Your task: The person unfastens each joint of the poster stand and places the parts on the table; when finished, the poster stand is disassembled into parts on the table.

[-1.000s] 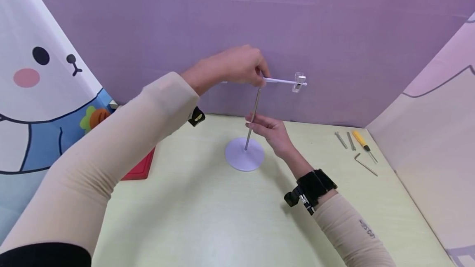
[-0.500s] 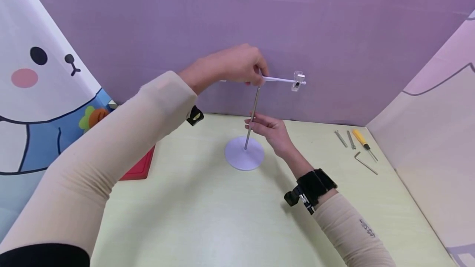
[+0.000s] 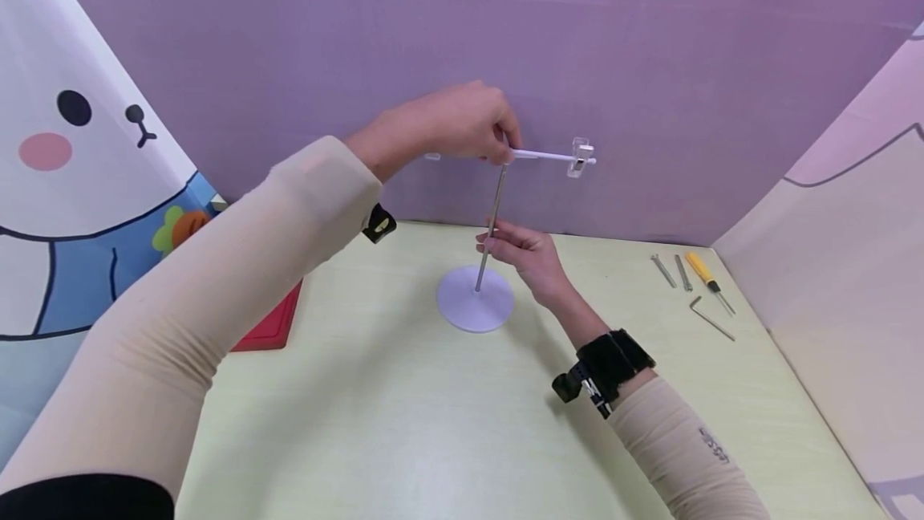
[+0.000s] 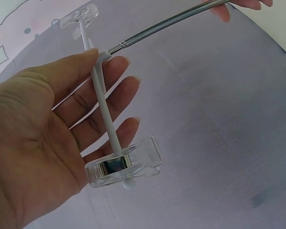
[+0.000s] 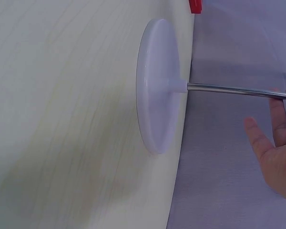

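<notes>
Hardly anything has moved: left fingers (image 4: 121,90), nearly closed, pinch the crossbar (image 4: 108,119), and right fingers (image 3: 504,249) below them loosely hold the pole (image 3: 496,203), best kept steady.

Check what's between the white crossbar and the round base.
The metal rod, with the right hand holding it partway up. The head view shows it running from the round base up toward the white crossbar.
</notes>
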Tool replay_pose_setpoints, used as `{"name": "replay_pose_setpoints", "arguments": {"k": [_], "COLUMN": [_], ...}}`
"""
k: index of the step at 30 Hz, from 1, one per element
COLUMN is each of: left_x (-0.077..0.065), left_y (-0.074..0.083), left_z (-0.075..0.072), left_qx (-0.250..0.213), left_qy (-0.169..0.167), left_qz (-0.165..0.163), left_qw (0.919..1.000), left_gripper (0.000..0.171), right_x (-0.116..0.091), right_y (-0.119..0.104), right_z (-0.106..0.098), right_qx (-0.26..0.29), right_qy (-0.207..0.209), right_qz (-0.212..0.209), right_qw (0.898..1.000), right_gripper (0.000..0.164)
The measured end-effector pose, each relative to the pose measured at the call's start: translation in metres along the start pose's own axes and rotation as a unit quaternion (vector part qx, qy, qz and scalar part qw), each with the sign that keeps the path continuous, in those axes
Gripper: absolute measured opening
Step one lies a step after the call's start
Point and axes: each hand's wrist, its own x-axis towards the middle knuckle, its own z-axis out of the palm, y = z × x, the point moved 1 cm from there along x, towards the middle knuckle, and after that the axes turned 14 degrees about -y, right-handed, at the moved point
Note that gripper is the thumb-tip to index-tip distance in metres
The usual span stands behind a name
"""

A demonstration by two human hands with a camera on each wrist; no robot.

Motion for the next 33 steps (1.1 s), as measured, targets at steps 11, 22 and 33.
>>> {"name": "replay_pose_setpoints", "arguments": {"k": [11, 22, 33], "left_x": [-0.0006, -0.0015, -0.0033], "left_y": [0.0006, 0.0009, 0.0004], "left_z": [0.0002, -0.0007, -0.0041], "left_qx": [0.002, 0.018, 0.017], "left_qy": [0.003, 0.012, 0.031], "left_qz": [-0.001, -0.008, -0.02], "left_qw": [1.0, 0.9997, 0.9992], "left_gripper": [0.024, 0.021, 0.023], "right_x": [0.0007, 0.0016, 0.003], "right_y": [0.0006, 0.0, -0.0009], "right_z": [0.0007, 0.0014, -0.0012], "right_qx": [-0.004, 0.004, -0.001], "right_qy": [-0.003, -0.004, -0.008], "right_qz": [-0.004, -0.015, -0.007], "right_qw": [1.0, 1.0, 1.0], "right_gripper": [0.04, 0.04, 0.041]}}
